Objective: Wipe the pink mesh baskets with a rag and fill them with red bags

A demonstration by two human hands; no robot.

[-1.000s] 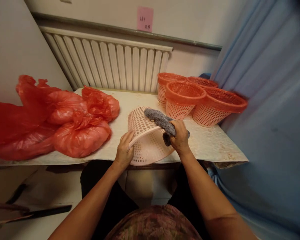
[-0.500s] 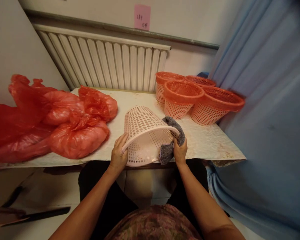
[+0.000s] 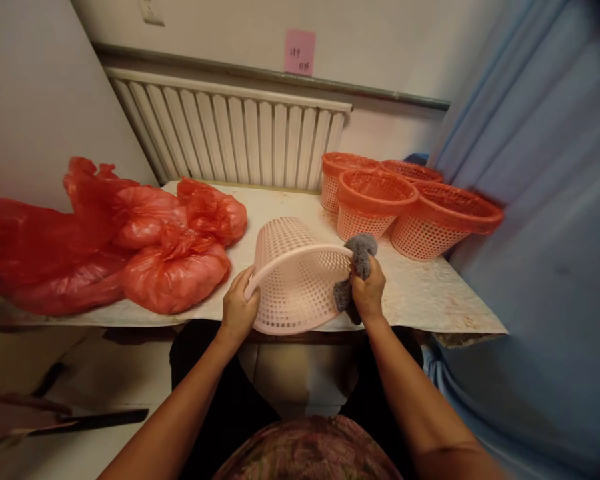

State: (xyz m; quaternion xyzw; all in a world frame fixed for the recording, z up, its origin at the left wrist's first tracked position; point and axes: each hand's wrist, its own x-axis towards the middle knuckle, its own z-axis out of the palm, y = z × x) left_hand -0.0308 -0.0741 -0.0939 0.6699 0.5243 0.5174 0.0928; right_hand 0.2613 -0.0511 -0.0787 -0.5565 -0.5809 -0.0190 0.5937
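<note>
At a pale tabletop (image 3: 430,297), left grip (image 3: 240,307) clasps a tapered, perforated basket (image 3: 297,287), right grip (image 3: 370,292) a fuzzy cloth (image 3: 361,250).

Our patterned top (image 3: 305,452), dark trousers (image 3: 233,403) and bare forearms (image 3: 187,387)

On the top we see a mottled print, where brownish red, dull pink and some olive tone are mixed; its exact figures we cannot tell, and only the rounded front part comes into our view. The trousers look plain and almost black. Our forearms are uncovered, and our left hand (image 3: 240,305) and right hand (image 3: 370,290) are also bare.
</note>
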